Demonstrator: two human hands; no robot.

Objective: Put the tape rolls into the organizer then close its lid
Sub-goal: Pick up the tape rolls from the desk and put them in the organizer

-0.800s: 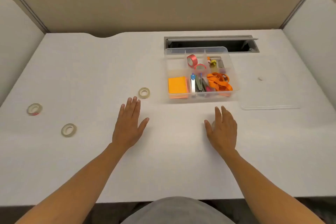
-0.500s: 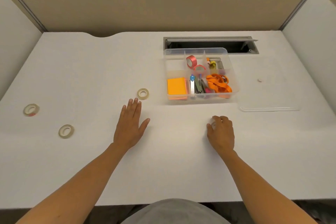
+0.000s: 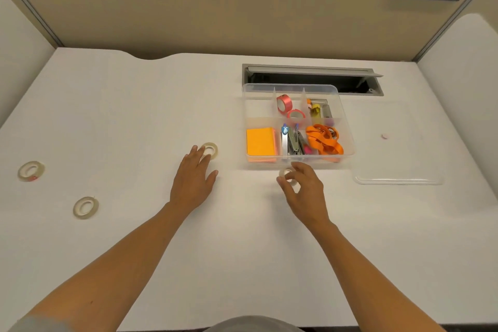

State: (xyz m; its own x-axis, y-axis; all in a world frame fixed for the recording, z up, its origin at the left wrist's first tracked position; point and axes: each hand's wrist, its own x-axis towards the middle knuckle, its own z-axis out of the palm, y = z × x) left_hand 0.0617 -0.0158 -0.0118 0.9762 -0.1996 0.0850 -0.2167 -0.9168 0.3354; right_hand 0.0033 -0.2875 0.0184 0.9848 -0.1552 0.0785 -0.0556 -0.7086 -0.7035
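Observation:
A clear plastic organizer [image 3: 347, 127] stands open on the white desk, holding two red tape rolls [image 3: 284, 104], orange sticky notes, a stapler and orange scissors. Its clear lid [image 3: 398, 179] lies flat to the right of it. My right hand [image 3: 305, 191] grips a clear tape roll [image 3: 286, 173] just in front of the organizer's near wall. My left hand [image 3: 192, 180] lies flat with fingers spread, its fingertips touching another clear tape roll [image 3: 211, 149]. Two more tape rolls sit far left: one with a red mark [image 3: 31, 170] and one plain [image 3: 85, 207].
A grey cable slot [image 3: 310, 78] with its flap raised is set into the desk behind the organizer. Beige partition walls close the desk at the back and both sides. A small pale speck [image 3: 384, 136] shows on the lid.
My right hand closed on a tape roll under its palm, lifted it and moved toward the organizer. My left hand slid forward until its fingertips reached the roll near the organizer.

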